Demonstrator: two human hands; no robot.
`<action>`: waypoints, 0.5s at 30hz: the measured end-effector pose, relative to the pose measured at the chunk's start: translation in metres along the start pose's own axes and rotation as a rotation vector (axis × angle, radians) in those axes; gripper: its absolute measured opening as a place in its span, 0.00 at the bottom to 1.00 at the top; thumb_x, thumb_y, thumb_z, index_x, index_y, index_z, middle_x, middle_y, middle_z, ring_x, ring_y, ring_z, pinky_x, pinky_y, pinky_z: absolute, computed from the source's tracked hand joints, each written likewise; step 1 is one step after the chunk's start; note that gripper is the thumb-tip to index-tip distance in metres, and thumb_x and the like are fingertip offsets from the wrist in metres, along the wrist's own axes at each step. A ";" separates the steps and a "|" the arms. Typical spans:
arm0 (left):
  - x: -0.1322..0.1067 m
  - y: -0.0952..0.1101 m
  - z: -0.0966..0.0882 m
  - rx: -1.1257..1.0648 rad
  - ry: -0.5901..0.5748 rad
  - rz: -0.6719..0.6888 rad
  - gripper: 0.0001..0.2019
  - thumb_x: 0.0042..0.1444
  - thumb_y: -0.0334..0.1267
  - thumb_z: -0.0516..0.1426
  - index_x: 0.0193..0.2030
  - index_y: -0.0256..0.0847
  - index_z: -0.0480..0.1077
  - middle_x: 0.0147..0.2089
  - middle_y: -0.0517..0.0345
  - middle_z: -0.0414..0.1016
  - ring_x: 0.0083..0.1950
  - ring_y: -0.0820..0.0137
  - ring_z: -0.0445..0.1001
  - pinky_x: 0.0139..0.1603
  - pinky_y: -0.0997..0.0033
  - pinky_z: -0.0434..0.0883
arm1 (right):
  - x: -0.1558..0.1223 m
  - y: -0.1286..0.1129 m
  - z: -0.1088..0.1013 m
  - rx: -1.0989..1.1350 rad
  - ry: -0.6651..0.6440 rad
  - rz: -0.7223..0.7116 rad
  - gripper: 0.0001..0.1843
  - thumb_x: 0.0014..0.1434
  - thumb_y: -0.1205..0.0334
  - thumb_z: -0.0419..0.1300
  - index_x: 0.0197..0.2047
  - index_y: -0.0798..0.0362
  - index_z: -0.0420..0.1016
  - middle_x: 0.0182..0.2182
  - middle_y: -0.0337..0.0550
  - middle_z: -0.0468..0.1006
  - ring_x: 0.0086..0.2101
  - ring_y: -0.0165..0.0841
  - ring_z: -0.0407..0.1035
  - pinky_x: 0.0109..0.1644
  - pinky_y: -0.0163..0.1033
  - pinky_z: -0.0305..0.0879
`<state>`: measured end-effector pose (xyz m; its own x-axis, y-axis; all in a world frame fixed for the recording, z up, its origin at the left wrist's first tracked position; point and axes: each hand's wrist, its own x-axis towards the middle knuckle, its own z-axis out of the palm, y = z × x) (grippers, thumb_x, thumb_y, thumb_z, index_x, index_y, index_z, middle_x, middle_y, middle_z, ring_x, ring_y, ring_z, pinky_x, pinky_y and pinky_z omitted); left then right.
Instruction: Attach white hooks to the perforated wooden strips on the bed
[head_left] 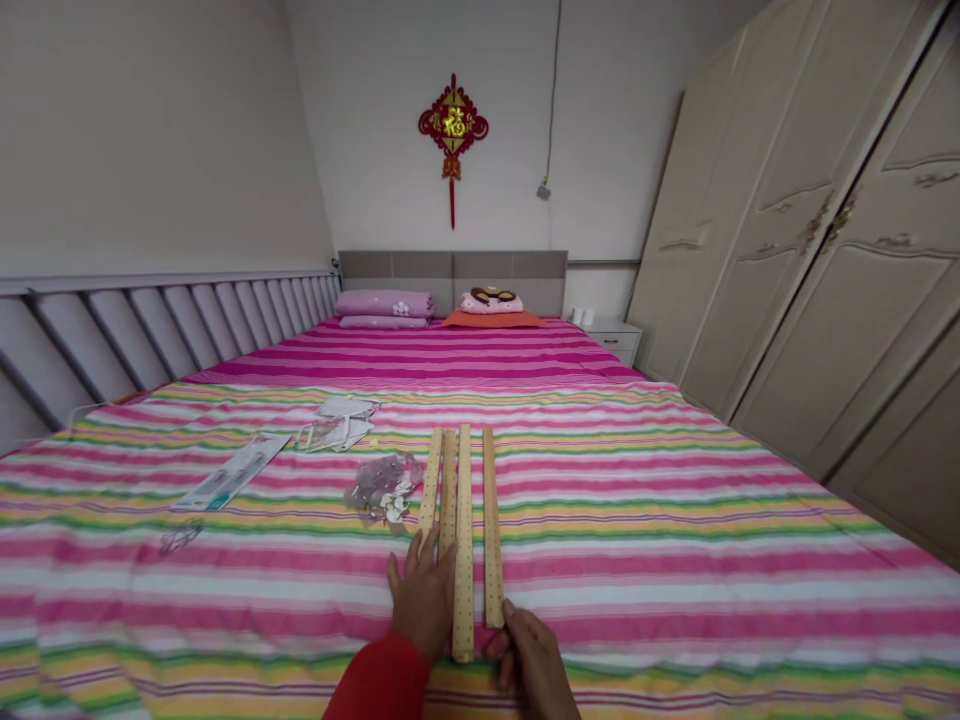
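Bedroom, striped bed point(675, 520) fills my view. Four wooden slats point(465, 520) lie side by side nr the bed's near edge, centre. Left hand point(421, 598) is flat, unclenched, on the two left slats' ends. Right hand point(534, 660) touches the right pair's ends; can't tell if grasping. Clear bag point(382, 485) w/ small white bits sits just left of the slats. To their right, only sheet to the bed's right edge.
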<state>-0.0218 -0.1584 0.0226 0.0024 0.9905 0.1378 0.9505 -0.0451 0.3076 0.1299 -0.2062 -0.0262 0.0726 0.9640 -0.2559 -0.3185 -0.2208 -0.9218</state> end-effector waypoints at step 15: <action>-0.034 -0.007 -0.085 -0.720 -0.176 0.351 0.26 0.50 0.57 0.58 0.55 0.52 0.73 0.58 0.53 0.74 0.59 0.58 0.70 0.60 0.60 0.66 | -0.071 -0.129 -0.040 -0.180 -0.042 -0.392 0.28 0.45 0.36 0.65 0.39 0.51 0.80 0.27 0.45 0.78 0.22 0.32 0.63 0.26 0.38 0.58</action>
<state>-0.0548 -0.2032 0.0958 0.3677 0.9066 0.2072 0.4531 -0.3692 0.8114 0.2036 -0.2525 0.0998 0.1154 0.9845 0.1321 -0.1039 0.1443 -0.9841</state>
